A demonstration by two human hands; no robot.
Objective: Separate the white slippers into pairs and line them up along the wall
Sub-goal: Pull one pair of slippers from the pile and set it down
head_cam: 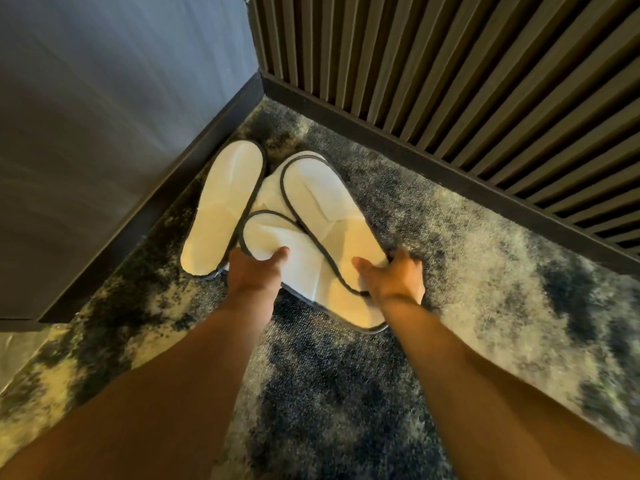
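A lone slipper (pixel 221 209) is lying on the carpet (pixel 485 258) along the left wall's baseboard (pixel 145 216). The left hand (pixel 254 271) is gripping the lower slipper (pixel 277 244) of the overlapping pile; the right hand (pixel 394 275) is closing its grip on the upper slipper (pixel 322 199).

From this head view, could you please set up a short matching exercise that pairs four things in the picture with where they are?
Things:
1. left hand
2. right hand
3. lone slipper
4. slatted panel

Places:
A. upper right, behind the carpet
B. flat beside the smooth left wall
C. on the near slipper of the overlapping heap
D. at the heap's right edge

Pairs: 1-C, 2-D, 3-B, 4-A
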